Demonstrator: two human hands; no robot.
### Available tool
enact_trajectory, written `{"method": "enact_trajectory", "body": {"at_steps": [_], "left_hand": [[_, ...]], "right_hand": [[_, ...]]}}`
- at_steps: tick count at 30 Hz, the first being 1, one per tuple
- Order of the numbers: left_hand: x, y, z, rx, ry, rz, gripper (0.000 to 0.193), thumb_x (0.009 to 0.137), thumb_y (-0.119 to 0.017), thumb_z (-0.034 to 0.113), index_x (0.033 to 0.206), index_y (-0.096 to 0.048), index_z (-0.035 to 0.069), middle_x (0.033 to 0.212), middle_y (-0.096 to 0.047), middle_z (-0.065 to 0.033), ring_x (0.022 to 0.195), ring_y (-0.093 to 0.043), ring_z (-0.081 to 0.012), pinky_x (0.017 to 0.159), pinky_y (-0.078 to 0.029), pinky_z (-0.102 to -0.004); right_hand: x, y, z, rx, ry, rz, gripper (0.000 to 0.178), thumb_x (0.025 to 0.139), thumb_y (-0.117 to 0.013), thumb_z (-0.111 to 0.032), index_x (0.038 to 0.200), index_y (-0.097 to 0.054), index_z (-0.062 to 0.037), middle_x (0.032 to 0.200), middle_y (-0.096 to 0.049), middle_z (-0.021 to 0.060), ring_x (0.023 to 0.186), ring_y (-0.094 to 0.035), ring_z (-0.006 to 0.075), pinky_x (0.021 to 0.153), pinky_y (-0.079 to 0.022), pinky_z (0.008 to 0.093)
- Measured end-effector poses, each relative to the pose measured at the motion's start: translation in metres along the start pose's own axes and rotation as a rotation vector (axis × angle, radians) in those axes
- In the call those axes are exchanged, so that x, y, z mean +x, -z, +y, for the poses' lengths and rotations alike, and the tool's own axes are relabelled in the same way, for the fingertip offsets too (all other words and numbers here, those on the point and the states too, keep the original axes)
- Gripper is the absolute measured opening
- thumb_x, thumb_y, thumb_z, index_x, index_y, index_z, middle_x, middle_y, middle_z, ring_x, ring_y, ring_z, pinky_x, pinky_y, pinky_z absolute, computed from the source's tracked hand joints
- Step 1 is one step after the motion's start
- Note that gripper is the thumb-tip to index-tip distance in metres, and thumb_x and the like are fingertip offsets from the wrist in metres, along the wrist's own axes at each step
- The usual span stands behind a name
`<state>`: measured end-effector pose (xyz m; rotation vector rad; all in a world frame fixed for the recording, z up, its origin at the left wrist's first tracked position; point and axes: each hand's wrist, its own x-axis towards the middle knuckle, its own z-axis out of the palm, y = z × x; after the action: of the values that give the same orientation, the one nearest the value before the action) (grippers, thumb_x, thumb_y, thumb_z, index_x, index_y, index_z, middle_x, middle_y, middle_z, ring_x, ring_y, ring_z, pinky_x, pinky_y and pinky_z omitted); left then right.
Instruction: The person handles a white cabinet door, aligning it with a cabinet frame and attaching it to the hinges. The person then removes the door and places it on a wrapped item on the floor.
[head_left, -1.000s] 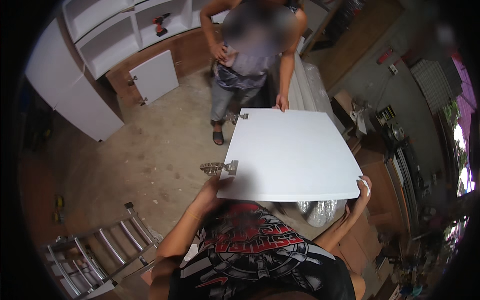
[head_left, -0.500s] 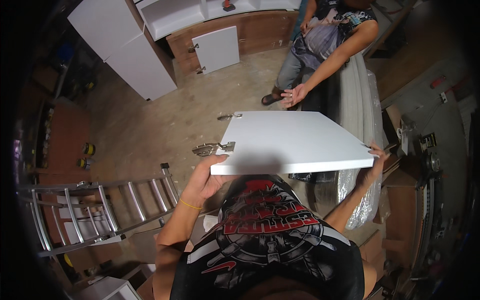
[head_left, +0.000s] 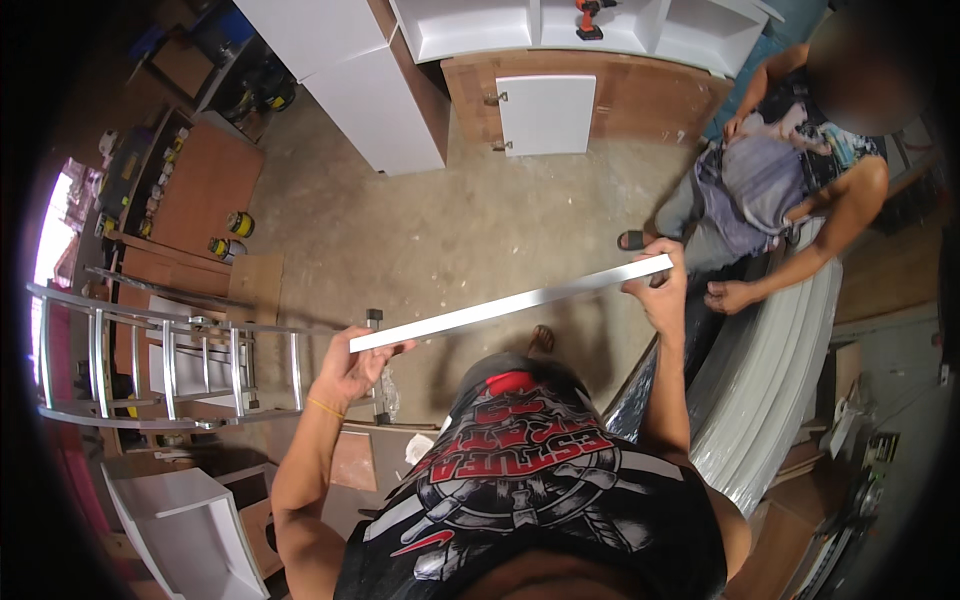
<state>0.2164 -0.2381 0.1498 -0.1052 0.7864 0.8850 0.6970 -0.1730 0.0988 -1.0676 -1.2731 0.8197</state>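
- Presently, left hand (head_left: 352, 362): fingers curled around the near end of white panel (head_left: 510, 303)
- right hand (head_left: 660, 290): clamped on its far end
- panel: edge-on, held above the floor (head_left: 450, 230)
- ladder (head_left: 170, 365): lying left

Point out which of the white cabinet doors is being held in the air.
The white door seen edge-on, gripped by the left hand and right hand. The other door leans against the brown panel on the floor.
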Motion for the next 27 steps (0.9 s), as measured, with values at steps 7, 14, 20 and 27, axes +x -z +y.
{"method": "enact_trajectory", "body": {"at_steps": [7, 14, 20, 27], "left_hand": [[-0.002, -0.068, 0.066, 0.096, -0.207, 0.079, 0.050, 0.096, -0.031, 0.016, 0.118, -0.044, -0.027, 0.097, -0.064, -0.0406, 0.078, -0.072, -0.0419, 0.063, -0.066, -0.0361], [0.022, -0.149, 0.105, 0.314, -0.667, -0.279, 0.083, 0.103, -0.024, 0.061, 0.120, -0.052, -0.015, 0.102, -0.067, -0.0319, 0.085, -0.072, -0.0423, 0.075, -0.063, -0.0510], [0.347, -0.003, 0.075, 0.762, -0.399, -0.023, 0.075, 0.098, -0.046, 0.060, 0.144, -0.039, 0.001, 0.142, -0.051, -0.0190, 0.122, -0.058, -0.0363, 0.101, -0.051, -0.0467], [0.650, -0.080, 0.147, -0.050, -0.105, -0.523, 0.075, 0.101, -0.049, 0.049, 0.159, -0.011, 0.020, 0.166, -0.008, -0.0049, 0.142, -0.037, -0.0363, 0.115, -0.035, -0.0507]], "right_hand": [[0.149, -0.037, -0.002, 0.237, 0.264, -0.074, 0.048, 0.063, -0.082, 0.013, 0.098, -0.057, -0.0061, 0.094, -0.059, 0.0064, 0.086, -0.060, 0.0151, 0.077, -0.050, 0.0282], [0.300, -0.050, -0.109, 0.315, 0.613, 0.038, 0.043, 0.075, -0.085, 0.001, 0.105, -0.055, -0.0044, 0.099, -0.059, 0.0081, 0.091, -0.061, 0.0162, 0.082, -0.051, 0.0281], [0.376, -0.081, -0.150, 0.117, 0.626, 0.213, 0.027, 0.081, -0.082, -0.004, 0.100, -0.062, -0.0039, 0.098, -0.059, 0.0024, 0.091, -0.055, 0.0117, 0.085, -0.044, 0.0231], [0.456, -0.097, -0.119, -0.092, 0.596, 0.354, 0.034, 0.070, -0.088, -0.002, 0.090, -0.062, -0.0059, 0.093, -0.057, 0.0007, 0.092, -0.053, 0.0126, 0.086, -0.041, 0.0257]]}}
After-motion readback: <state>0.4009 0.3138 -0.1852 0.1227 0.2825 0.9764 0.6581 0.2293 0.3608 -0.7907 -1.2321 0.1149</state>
